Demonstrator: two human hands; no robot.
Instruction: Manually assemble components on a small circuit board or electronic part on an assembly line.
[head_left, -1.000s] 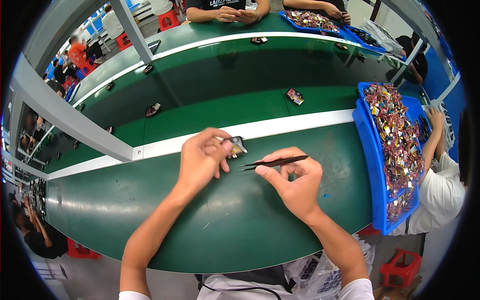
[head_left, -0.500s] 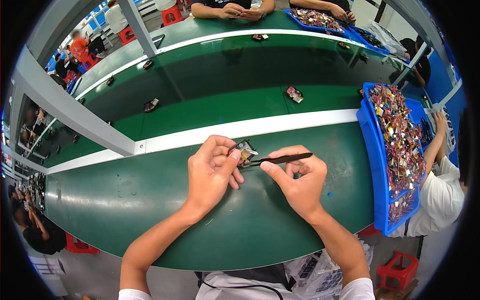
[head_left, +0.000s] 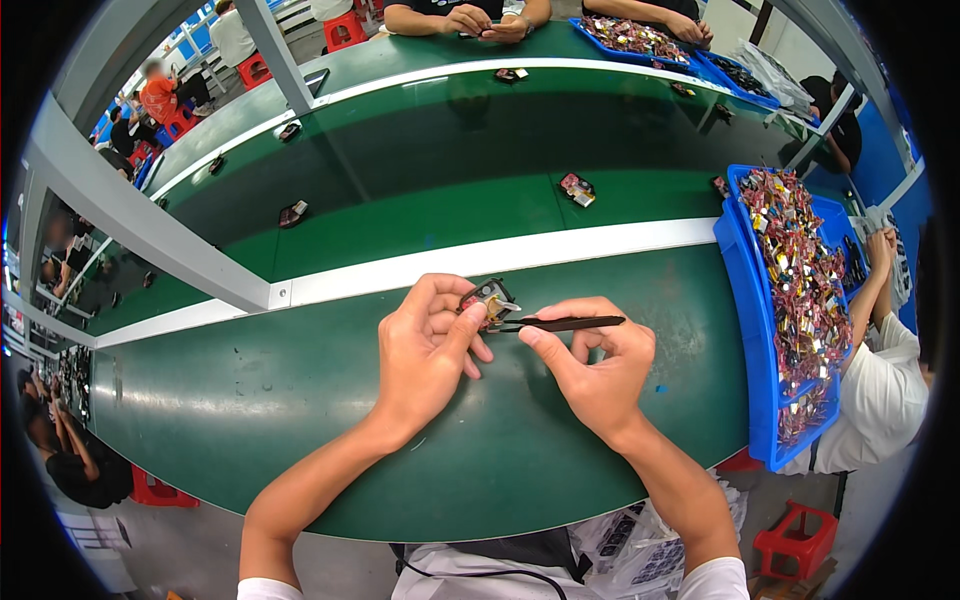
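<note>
My left hand (head_left: 432, 345) is closed round a small black plastic housing (head_left: 487, 296), tilted above the green tabletop. Inside the housing sit a yellowish part and a whitish piece, too small to name exactly. Dark tweezers (head_left: 575, 323) lie between the thumb and fingers of my right hand (head_left: 605, 355). Their tips reach to the lower right edge of the housing, near my left thumb. Whether the tips pinch anything there, I cannot tell.
To the right stands a blue tray (head_left: 745, 330) heaped with small wired parts (head_left: 795, 270). Beyond a white rail (head_left: 500, 252) runs a green conveyor belt (head_left: 420, 200) carrying several housings, one a filled housing (head_left: 577, 189). A grey frame post (head_left: 150, 210) rises at left. Co-workers sit around.
The housings on the belt have shifted slightly left. My hands stay almost in place; the tweezers now lie a little flatter beside the housing.
</note>
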